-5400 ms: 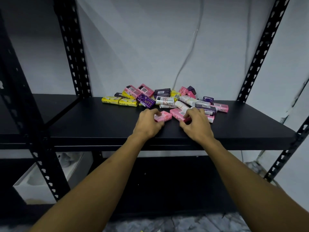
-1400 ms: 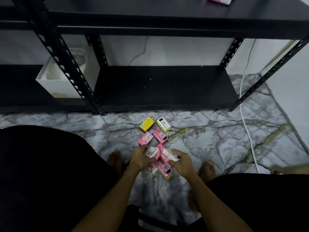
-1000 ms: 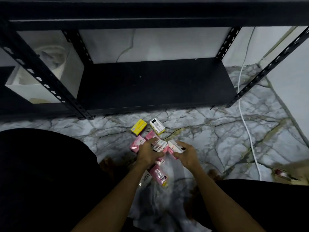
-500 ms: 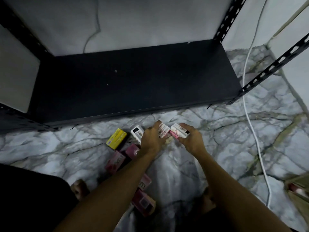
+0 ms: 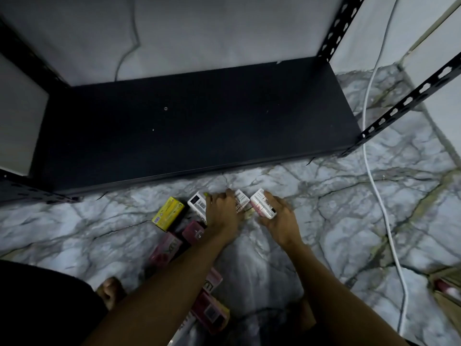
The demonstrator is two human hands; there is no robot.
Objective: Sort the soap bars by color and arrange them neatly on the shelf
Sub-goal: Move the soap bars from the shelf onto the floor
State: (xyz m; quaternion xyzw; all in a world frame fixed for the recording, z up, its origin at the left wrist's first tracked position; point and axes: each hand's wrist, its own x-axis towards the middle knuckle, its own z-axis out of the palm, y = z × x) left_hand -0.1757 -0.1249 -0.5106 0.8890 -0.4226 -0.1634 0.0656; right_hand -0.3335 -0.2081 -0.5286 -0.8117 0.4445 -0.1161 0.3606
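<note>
My left hand [image 5: 220, 214] grips a white-and-pink soap box [image 5: 241, 199] just above the marble floor. My right hand [image 5: 279, 219] is closed on another white-and-pink soap box [image 5: 262, 203] beside it. Both hands hover a short way in front of the bare black bottom shelf [image 5: 189, 126]. On the floor to the left lie a yellow soap box [image 5: 168, 213] and a white soap box [image 5: 198, 204]. Several pink soap boxes [image 5: 164, 249] lie under my left forearm, partly hidden by it.
Black perforated shelf posts [image 5: 409, 96] stand at the right, and a white cable [image 5: 374, 171] runs down the floor beside them. A white bin [image 5: 17, 116] sits at the far left. My bare toes [image 5: 109, 290] rest on the marble floor [image 5: 324, 208].
Earlier my hands were at the soap pile on the upper shelf; the view has since dropped to the floor. In the last second both hands moved forward toward the bottom shelf, each holding a box.
</note>
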